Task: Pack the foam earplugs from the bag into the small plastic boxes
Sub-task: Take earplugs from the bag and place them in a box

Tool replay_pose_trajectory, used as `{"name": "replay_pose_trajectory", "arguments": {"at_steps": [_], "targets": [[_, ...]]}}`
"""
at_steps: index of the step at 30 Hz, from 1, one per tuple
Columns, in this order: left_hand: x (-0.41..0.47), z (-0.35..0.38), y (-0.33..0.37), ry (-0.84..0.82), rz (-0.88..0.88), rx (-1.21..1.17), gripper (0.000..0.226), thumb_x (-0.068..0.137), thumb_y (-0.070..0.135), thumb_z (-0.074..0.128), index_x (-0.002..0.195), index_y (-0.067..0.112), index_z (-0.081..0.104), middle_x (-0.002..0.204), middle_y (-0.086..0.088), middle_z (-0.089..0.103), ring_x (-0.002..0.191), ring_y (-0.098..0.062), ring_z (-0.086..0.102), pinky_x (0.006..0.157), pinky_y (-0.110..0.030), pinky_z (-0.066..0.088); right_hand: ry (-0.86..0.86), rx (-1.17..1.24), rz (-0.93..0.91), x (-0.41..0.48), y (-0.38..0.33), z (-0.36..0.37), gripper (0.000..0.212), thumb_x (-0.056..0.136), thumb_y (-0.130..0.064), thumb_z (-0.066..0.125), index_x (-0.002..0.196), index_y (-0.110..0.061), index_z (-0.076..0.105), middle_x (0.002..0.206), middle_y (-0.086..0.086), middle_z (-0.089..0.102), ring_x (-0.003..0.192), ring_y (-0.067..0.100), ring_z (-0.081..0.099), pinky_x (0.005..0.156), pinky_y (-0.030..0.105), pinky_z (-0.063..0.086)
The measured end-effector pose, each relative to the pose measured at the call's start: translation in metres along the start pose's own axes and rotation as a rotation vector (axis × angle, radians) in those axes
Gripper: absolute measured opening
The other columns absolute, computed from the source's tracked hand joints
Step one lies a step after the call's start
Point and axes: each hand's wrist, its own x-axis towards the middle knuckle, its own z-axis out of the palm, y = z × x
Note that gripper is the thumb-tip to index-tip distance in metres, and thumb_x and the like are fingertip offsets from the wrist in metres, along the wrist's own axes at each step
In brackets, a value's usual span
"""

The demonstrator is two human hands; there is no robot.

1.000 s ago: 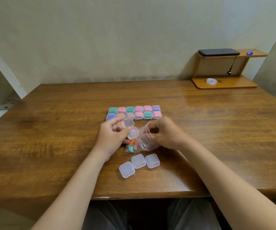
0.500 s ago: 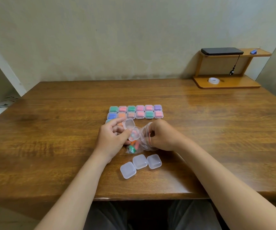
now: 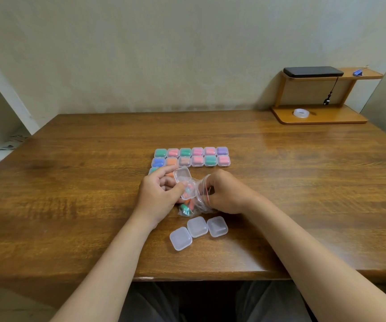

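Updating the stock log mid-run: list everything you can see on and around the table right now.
filled boxes: twelve in two rows, a third row partly hidden; clear, contents green, pink, orange, blue, purple; table centre.
empty boxes: three, clear, closed, near edge.
open box: one, clear, in left hand.
earplug bag: one, clear, between the hands.
earplugs: count unclear, mixed colours, inside bag.
table: one, brown wood.
shelf: one, wood, far right corner.
black flat device: one, shelf top.
blue clip: one, shelf top.
tape roll: one, whitish, shelf bottom.
left hand: holds open box.
right hand: grips bag mouth.
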Motion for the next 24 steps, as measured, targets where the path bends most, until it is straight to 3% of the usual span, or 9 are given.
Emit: {"name": "replay_pose_trajectory", "arguments": {"at_steps": [5, 10, 12, 16, 19, 22, 24], "targets": [[-0.001, 0.000, 0.001, 0.000, -0.007, -0.007, 0.049, 0.086, -0.001, 0.072, 0.132, 0.012, 0.060, 0.063, 0.003, 0.067, 0.060, -0.016, 0.071, 0.069, -0.036, 0.062, 0.007, 0.021, 0.012, -0.002, 0.001, 0.000, 0.017, 0.081, -0.011, 0.069, 0.067, -0.021, 0.068, 0.081, -0.003, 0.070, 0.076, 0.014, 0.065, 0.072, 0.042, 0.058], [0.004, 0.003, 0.006, 0.120, 0.058, 0.014, 0.043, 0.087, 0.005, 0.073, 0.128, 0.013, 0.064, 0.069, -0.006, 0.062, 0.061, -0.011, 0.057, 0.060, -0.021, 0.051, 0.040, 0.074, -0.011, -0.006, 0.000, -0.003, 0.012, 0.084, -0.009, 0.068, 0.080, -0.019, 0.073, 0.089, -0.006, 0.072, 0.083, 0.009, 0.066, 0.077, 0.035, 0.058], [0.005, 0.008, 0.012, 0.113, 0.071, -0.015, 0.042, 0.087, 0.005, 0.072, 0.128, 0.013, 0.064, 0.070, -0.010, 0.063, 0.062, -0.013, 0.058, 0.060, -0.026, 0.052, 0.048, 0.080, -0.016, -0.008, -0.001, -0.004, 0.012, 0.084, -0.009, 0.067, 0.078, -0.019, 0.072, 0.085, -0.007, 0.070, 0.079, 0.007, 0.064, 0.073, 0.033, 0.057], [0.003, 0.017, 0.019, 0.050, 0.076, -0.017, 0.040, 0.089, 0.003, 0.071, 0.125, 0.018, 0.063, 0.066, -0.004, 0.064, 0.055, -0.007, 0.059, 0.054, -0.020, 0.051, 0.073, 0.090, -0.039, -0.011, -0.001, -0.005, 0.015, 0.086, -0.013, 0.069, 0.074, -0.021, 0.066, 0.079, -0.008, 0.066, 0.074, 0.008, 0.061, 0.065, 0.030, 0.052], [0.002, 0.019, 0.018, 0.042, 0.068, 0.002, 0.041, 0.089, 0.002, 0.070, 0.128, 0.016, 0.062, 0.065, -0.005, 0.061, 0.056, -0.007, 0.061, 0.057, -0.025, 0.058, 0.087, 0.079, -0.069, -0.013, 0.004, -0.007, 0.024, 0.083, -0.013, 0.071, 0.069, -0.029, 0.063, 0.075, -0.014, 0.064, 0.071, 0.001, 0.059, 0.063, 0.020, 0.048], [0.002, 0.018, 0.018, 0.024, 0.061, 0.029, 0.043, 0.089, 0.001, 0.070, 0.128, 0.016, 0.062, 0.058, 0.006, 0.060, 0.055, -0.005, 0.062, 0.060, -0.030, 0.061, 0.110, 0.057, -0.045, -0.014, 0.010, -0.009, 0.007, 0.083, -0.015, 0.073, 0.080, -0.022, 0.072, 0.084, -0.012, 0.070, 0.077, 0.006, 0.063, 0.067, 0.024, 0.053], [0.002, 0.017, 0.019, 0.018, 0.058, 0.036, 0.043, 0.089, 0.000, 0.070, 0.128, 0.014, 0.063, 0.055, 0.009, 0.059, 0.052, -0.004, 0.062, 0.059, -0.027, 0.060, 0.141, 0.060, -0.037, -0.016, 0.015, -0.010, 0.017, 0.083, -0.013, 0.073, 0.077, -0.028, 0.068, 0.085, -0.016, 0.066, 0.081, 0.006, 0.062, 0.068, 0.020, 0.048]]}}
